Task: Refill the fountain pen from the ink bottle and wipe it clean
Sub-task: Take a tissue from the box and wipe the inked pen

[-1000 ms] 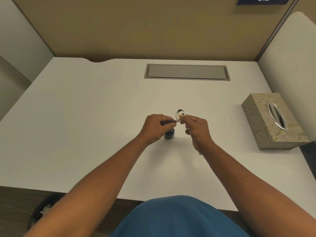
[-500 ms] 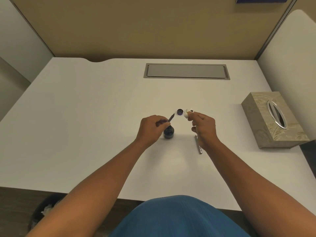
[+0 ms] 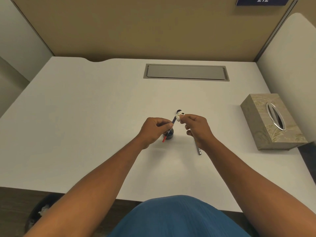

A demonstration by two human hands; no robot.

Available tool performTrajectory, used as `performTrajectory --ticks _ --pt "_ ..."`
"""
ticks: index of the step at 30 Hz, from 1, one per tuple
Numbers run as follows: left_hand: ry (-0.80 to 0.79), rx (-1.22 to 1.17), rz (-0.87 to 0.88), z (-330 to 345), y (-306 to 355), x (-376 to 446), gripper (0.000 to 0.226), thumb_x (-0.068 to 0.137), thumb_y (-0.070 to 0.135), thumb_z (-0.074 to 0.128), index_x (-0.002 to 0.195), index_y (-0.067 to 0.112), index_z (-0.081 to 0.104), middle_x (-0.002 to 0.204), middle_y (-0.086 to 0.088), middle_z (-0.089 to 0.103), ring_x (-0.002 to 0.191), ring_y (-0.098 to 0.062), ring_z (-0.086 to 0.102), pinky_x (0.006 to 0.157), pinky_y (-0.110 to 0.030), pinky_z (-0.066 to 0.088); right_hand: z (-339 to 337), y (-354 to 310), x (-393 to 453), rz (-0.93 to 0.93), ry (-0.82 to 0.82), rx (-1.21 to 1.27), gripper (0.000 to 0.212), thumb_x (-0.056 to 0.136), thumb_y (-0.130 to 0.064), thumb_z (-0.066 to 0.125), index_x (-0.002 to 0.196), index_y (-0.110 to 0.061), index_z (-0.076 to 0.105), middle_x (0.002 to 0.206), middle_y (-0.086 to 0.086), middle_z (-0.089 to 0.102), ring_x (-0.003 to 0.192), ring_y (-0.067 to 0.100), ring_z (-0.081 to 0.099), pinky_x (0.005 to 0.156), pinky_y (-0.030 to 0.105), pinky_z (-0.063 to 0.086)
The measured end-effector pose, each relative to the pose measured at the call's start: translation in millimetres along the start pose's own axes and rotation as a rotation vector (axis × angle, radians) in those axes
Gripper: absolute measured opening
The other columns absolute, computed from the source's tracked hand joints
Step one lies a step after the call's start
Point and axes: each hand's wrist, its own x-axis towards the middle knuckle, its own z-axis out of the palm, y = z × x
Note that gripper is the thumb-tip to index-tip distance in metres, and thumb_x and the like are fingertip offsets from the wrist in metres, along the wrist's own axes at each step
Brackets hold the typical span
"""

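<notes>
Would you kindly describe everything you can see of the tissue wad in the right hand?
The tissue wad is a small crumpled ball of white paper with a dark ink stain on its upper side. The right hand pinches it between thumb and fingers, held above the white desk. It meets the front end of the pen section that the left hand holds slanted over the ink bottle. The nib itself is too small to make out.

My desk [image 3: 85, 117] is smooth, matt white laminate. The tissue wad [image 3: 178, 117] I pinch looks soft, crumpled paper (ink-stained). The pen barrel [image 3: 198, 149] lying beside my wrist is shiny metal; the ink bottle [image 3: 169, 134] seems glossy dark glass. The tissue box [image 3: 266, 134] has a textured woven-looking cover.
</notes>
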Motion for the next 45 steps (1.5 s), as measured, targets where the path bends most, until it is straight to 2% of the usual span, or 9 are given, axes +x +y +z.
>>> performTrajectory --ticks 8,13,16,20,25,29,35,41,45 --pt "0.017 -0.034 -0.036 -3 -4 -3 0.015 0.090 0.012 0.072 0.104 0.008 0.075 0.090 -0.005 0.076 0.077 -0.009 0.071 0.075 -0.023 0.057 -2 4 -3 0.094 -0.053 0.134 0.024 0.093 -0.023 0.067 0.103 -0.003 0.073 0.084 0.000 0.063 0.063 0.012 0.044 0.054 0.022 0.033" --pt "-0.035 -0.347 -0.154 -2 -3 -4 0.013 0.093 0.007 0.065 0.104 0.004 0.072 0.095 -0.013 0.069 0.088 -0.024 0.065 0.085 -0.031 0.059 -5 8 -4 0.142 -0.059 0.231 0.013 0.096 -0.021 0.063 0.101 -0.013 0.072 0.084 -0.004 0.065 0.064 0.010 0.046 0.055 0.022 0.035" --pt "-0.092 -0.559 -0.215 -1 3 -4 0.016 0.094 0.007 0.063 0.108 0.003 0.071 0.095 -0.010 0.066 0.087 -0.025 0.064 0.088 -0.033 0.058 -7 9 -6 0.177 -0.095 0.321 0.013 0.096 -0.019 0.062 0.106 -0.014 0.069 0.084 -0.006 0.067 0.065 0.009 0.048 0.052 0.020 0.038" --pt "-0.152 -0.647 -0.245 4 10 -4 0.018 0.094 0.009 0.062 0.109 0.005 0.072 0.106 -0.011 0.070 0.089 -0.023 0.066 0.095 -0.037 0.054 -8 11 -9 0.205 -0.167 0.383 0.014 0.097 -0.020 0.061 0.107 -0.016 0.069 0.089 -0.006 0.068 0.065 0.009 0.051 0.051 0.020 0.041" --pt "-0.199 -0.607 -0.281 9 13 -3 0.016 0.096 0.011 0.061 0.104 0.007 0.075 0.095 -0.007 0.073 0.090 -0.024 0.069 0.105 -0.043 0.048 -8 12 -9 0.208 -0.226 0.359 0.014 0.098 -0.021 0.058 0.105 -0.017 0.070 0.093 -0.006 0.068 0.070 0.010 0.048 0.055 0.021 0.039" --pt "-0.204 -0.517 -0.291 5 13 -1 0.015 0.094 0.012 0.064 0.102 0.007 0.076 0.087 -0.005 0.072 0.089 -0.024 0.067 0.112 -0.052 0.041 -9 11 -6 0.201 -0.237 0.249 0.014 0.099 -0.020 0.058 0.105 -0.018 0.070 0.085 -0.011 0.068 0.069 0.011 0.046 0.057 0.023 0.039" --pt "-0.214 -0.413 -0.310 -1 13 0 0.023 0.093 0.013 0.066 0.112 0.000 0.072 0.106 -0.014 0.067 0.099 -0.029 0.066 0.107 -0.054 0.045 -16 9 -1 0.255 -0.226 0.203 0.008 0.093 -0.018 0.067 0.098 -0.017 0.073 0.090 -0.006 0.070 0.070 0.013 0.049 0.058 0.024 0.040" --pt "-0.248 -0.403 -0.317 -1 14 -1 0.029 0.094 0.012 0.065 0.119 -0.004 0.068 0.107 -0.013 0.072 0.104 -0.031 0.069 0.109 -0.052 0.044 -18 9 1 0.338 -0.217 0.252 0.014 0.088 -0.017 0.070 0.101 -0.013 0.071 0.095 0.000 0.065 0.065 0.012 0.051 0.051 0.023 0.041" --pt "-0.275 -0.420 -0.332 -1 16 -3 0.025 0.094 0.008 0.063 0.114 -0.005 0.068 0.114 -0.019 0.071 0.109 -0.035 0.068 0.106 -0.049 0.048 -22 7 2 0.391 -0.268 0.269 0.011 0.088 -0.021 0.069 0.094 -0.013 0.074 0.095 0.004 0.064 0.064 0.013 0.053 0.053 0.023 0.040"
